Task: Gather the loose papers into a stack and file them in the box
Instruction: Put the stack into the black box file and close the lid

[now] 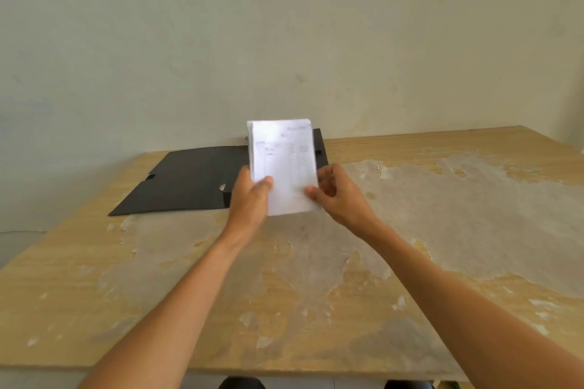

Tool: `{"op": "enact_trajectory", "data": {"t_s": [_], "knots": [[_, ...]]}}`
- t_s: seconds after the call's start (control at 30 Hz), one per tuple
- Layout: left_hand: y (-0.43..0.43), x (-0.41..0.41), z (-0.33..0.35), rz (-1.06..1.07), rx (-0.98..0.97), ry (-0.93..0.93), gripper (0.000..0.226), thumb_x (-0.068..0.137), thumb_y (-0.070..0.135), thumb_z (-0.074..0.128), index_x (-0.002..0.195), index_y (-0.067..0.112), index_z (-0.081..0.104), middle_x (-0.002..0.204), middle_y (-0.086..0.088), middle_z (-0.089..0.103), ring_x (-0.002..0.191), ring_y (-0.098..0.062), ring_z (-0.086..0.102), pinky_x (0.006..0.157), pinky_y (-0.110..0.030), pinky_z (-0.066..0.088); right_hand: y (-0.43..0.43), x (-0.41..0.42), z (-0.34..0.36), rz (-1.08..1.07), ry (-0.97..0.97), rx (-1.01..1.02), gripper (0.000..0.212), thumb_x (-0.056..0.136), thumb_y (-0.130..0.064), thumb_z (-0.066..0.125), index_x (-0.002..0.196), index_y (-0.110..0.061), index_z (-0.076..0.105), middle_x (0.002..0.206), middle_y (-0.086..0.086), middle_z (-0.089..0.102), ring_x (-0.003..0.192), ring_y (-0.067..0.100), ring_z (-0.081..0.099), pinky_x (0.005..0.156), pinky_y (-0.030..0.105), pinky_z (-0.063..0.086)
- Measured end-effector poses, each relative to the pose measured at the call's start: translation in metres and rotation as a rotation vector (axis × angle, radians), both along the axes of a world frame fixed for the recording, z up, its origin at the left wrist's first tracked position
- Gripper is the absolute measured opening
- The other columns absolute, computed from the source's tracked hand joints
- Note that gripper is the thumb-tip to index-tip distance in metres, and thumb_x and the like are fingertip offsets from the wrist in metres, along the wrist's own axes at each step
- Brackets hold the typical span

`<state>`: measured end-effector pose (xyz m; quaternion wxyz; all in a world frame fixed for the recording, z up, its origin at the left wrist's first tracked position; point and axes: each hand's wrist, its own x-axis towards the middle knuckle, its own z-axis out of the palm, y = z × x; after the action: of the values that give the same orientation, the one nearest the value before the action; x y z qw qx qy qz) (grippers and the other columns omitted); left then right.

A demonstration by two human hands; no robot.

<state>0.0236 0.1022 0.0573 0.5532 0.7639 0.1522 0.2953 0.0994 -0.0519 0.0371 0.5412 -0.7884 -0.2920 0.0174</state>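
Note:
A stack of white papers (284, 161) with faint printed lines is held upright above the table, in front of me. My left hand (251, 199) grips its lower left edge, thumb on the front sheet. My right hand (338, 193) holds the lower right edge with thumb and fingertips. Behind the stack lies the black file box (183, 180), opened out flat on the table, its lid spread to the left and its right part hidden by the papers.
The wooden table (442, 230) has a worn, peeling surface and ends at a near edge close to my body. A pale wall (284, 41) rises right behind the far edge. Dark shoes (241, 384) show below the table edge.

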Motion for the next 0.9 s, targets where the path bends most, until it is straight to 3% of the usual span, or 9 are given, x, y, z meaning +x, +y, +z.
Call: {"op": "enact_trajectory", "data": {"t_s": [0.13, 0.2, 0.3, 0.43, 0.57, 0.7, 0.77, 0.83, 0.9], "knots": [[0.043, 0.032, 0.027, 0.031, 0.033, 0.120, 0.031, 0.094, 0.013, 0.044, 0.124, 0.016, 0.047, 0.115, 0.004, 0.057, 0.090, -0.011, 0.059, 0.054, -0.029, 0.051, 0.014, 0.032, 0.001, -0.137, -0.237, -0.257, 0.072, 0.078, -0.062, 0.060, 0.134, -0.021, 0.039, 0.132, -0.003, 0.050, 0.119, 0.016, 0.049, 0.096, 0.038, 0.046], [0.058, 0.050, 0.032, 0.050, 0.032, 0.185, 0.033, 0.095, 0.010, 0.042, 0.127, 0.016, 0.047, 0.119, 0.004, 0.056, 0.091, -0.015, 0.058, 0.052, -0.028, 0.050, 0.022, 0.046, -0.004, -0.150, -0.322, -0.429, 0.089, 0.072, -0.075, 0.053, 0.142, -0.022, 0.031, 0.148, 0.002, 0.037, 0.134, 0.022, 0.038, 0.107, 0.047, 0.036], [0.076, 0.081, 0.030, 0.068, 0.022, 0.271, 0.038, 0.095, 0.005, 0.039, 0.129, 0.015, 0.049, 0.116, 0.003, 0.055, 0.088, -0.020, 0.057, 0.052, -0.029, 0.050, 0.033, 0.065, -0.016, -0.155, -0.365, -0.624, 0.106, 0.066, -0.084, 0.047, 0.148, -0.024, 0.018, 0.159, 0.005, 0.017, 0.146, 0.025, 0.017, 0.115, 0.051, 0.019], [0.097, 0.119, 0.019, 0.080, -0.029, 0.445, 0.038, 0.093, 0.003, 0.039, 0.129, 0.010, 0.051, 0.112, -0.004, 0.058, 0.074, -0.019, 0.057, 0.055, -0.032, 0.050, 0.044, 0.076, -0.028, -0.151, -0.273, -0.632, 0.108, 0.066, -0.084, 0.046, 0.150, -0.024, 0.015, 0.161, 0.006, 0.006, 0.148, 0.024, 0.001, 0.117, 0.051, 0.008], [0.101, 0.152, 0.003, 0.066, -0.040, 0.587, 0.036, 0.093, 0.004, 0.043, 0.129, 0.007, 0.051, 0.125, -0.010, 0.059, 0.091, -0.022, 0.055, 0.071, -0.031, 0.044, 0.046, 0.078, -0.036, -0.175, -0.242, -0.592, 0.102, 0.071, -0.081, 0.043, 0.150, -0.021, 0.019, 0.161, 0.006, 0.008, 0.148, 0.023, 0.004, 0.119, 0.047, 0.012], [0.087, 0.178, -0.006, -0.013, -0.009, 0.664, 0.046, 0.094, 0.002, 0.044, 0.140, 0.006, 0.040, 0.135, -0.012, 0.052, 0.093, -0.020, 0.045, 0.057, -0.024, 0.034, 0.046, 0.078, -0.039, -0.204, -0.312, -0.604, 0.101, 0.072, -0.082, 0.039, 0.149, -0.019, 0.023, 0.160, 0.006, 0.012, 0.148, 0.024, 0.008, 0.117, 0.042, 0.013], [0.077, 0.188, -0.009, -0.027, 0.039, 0.713, 0.048, 0.095, 0.002, 0.043, 0.142, 0.006, 0.035, 0.114, -0.012, 0.057, 0.082, -0.019, 0.043, 0.053, -0.022, 0.029, 0.046, 0.077, -0.039, -0.205, -0.325, -0.607, 0.101, 0.072, -0.082, 0.037, 0.148, -0.018, 0.024, 0.160, 0.007, 0.013, 0.147, 0.024, 0.009, 0.117, 0.041, 0.013], [0.070, 0.197, -0.011, -0.008, 0.074, 0.742, 0.048, 0.095, 0.004, 0.043, 0.142, 0.006, 0.035, 0.090, -0.006, 0.049, 0.066, -0.014, 0.037, 0.060, -0.023, 0.033, 0.046, 0.077, -0.039, -0.206, -0.329, -0.602, 0.101, 0.072, -0.082, 0.038, 0.148, -0.018, 0.024, 0.160, 0.007, 0.013, 0.147, 0.024, 0.009, 0.117, 0.041, 0.013], [0.062, 0.203, -0.011, -0.007, 0.107, 0.762, 0.048, 0.094, 0.006, 0.043, 0.142, 0.009, 0.037, 0.101, -0.008, 0.050, 0.070, -0.016, 0.044, 0.069, -0.028, 0.039, 0.046, 0.076, -0.040, -0.203, -0.317, -0.588, 0.102, 0.072, -0.082, 0.039, 0.149, -0.017, 0.023, 0.160, 0.007, 0.013, 0.148, 0.023, 0.008, 0.117, 0.040, 0.012]]}}
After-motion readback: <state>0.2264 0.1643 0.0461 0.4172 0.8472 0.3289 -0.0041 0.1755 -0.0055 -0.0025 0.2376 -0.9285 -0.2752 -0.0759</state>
